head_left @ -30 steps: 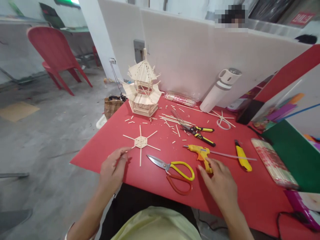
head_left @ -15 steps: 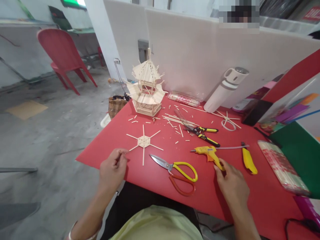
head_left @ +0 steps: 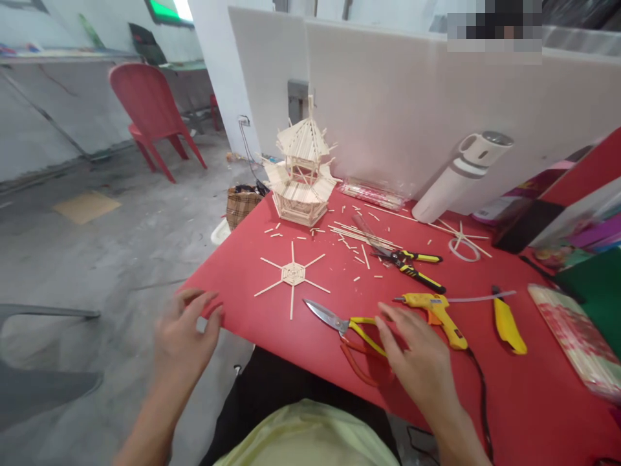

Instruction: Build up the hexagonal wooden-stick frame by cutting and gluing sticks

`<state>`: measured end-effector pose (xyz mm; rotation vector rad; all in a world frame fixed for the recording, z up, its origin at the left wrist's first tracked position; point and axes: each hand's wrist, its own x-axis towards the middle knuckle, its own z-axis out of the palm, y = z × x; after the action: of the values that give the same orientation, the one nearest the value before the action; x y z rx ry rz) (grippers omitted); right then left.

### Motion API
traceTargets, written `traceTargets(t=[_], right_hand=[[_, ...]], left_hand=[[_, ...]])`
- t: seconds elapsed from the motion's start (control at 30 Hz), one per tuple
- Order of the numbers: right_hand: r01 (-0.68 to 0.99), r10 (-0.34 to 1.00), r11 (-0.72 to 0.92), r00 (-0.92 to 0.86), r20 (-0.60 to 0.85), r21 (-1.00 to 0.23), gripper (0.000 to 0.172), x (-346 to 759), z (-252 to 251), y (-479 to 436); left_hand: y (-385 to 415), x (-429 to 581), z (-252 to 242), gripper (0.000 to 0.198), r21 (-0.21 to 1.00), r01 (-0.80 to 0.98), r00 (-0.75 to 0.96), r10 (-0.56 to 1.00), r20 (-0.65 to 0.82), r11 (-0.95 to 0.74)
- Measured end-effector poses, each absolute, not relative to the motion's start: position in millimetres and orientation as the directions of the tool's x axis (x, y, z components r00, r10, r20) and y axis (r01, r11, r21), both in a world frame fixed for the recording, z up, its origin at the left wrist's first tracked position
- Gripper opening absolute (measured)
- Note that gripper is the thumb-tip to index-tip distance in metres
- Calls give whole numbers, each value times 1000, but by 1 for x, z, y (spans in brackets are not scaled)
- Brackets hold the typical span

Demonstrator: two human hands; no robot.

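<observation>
My left hand hovers at the near left corner of the red table, fingers spread and holding nothing. My right hand is open over the yellow and red handles of the scissors, its fingers stretched toward them; I cannot tell whether it touches them. The yellow glue gun lies just to the right of that hand, its black cord trailing toward me. A six-spoked stick piece lies flat between my hands, farther out. A stick pagoda model stands at the table's far left.
Yellow-handled pliers, loose sticks, a yellow utility knife, a white bottle and a packet of sticks lie on the table. White panels stand behind. A red chair and a woven basket are on the floor at left.
My left hand opened and drew back to the table's corner. My right hand left the glue gun and moved left over the scissors' handles. The view shifted left.
</observation>
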<state>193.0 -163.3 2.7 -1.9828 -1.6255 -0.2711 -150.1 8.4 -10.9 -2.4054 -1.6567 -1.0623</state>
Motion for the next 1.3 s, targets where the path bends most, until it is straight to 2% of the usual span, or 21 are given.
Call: traceTargets(t=[0.17, 0.33, 0.6, 0.8, 1.0, 1.07, 1.2, 1.3], right_hand=[[953, 898, -11, 142, 416, -303, 23, 177, -3, -160], [952, 905, -49, 170, 389, -302, 21, 179, -6, -171], [943, 910, -53, 180, 372, -327, 22, 174, -12, -176], [928, 936, -34, 160, 314, -372, 23, 162, -6, -139], [918, 973, 31, 63, 224, -396, 22, 142, 5, -96], [928, 977, 78, 1, 211, -364, 25, 138, 8, -84], [962, 977, 174, -142, 162, -209, 34, 142, 11, -63], [969, 974, 196, -175, 144, -153, 35, 147, 14, -57]], left_hand=[[11, -114, -14, 17, 439, 710, 330, 811, 482, -550], [21, -88, -17, 22, 399, 705, 371, 784, 498, -587], [28, -78, -31, 17, 387, 712, 387, 787, 481, -586], [28, -78, -40, 17, 321, 746, 393, 776, 494, -583], [27, -81, -41, 15, 331, 731, 420, 775, 472, -597], [26, -82, -41, 15, 342, 722, 422, 774, 472, -602], [26, -82, -40, 15, 366, 713, 407, 778, 479, -598], [26, -82, -40, 15, 376, 710, 399, 781, 481, -595]])
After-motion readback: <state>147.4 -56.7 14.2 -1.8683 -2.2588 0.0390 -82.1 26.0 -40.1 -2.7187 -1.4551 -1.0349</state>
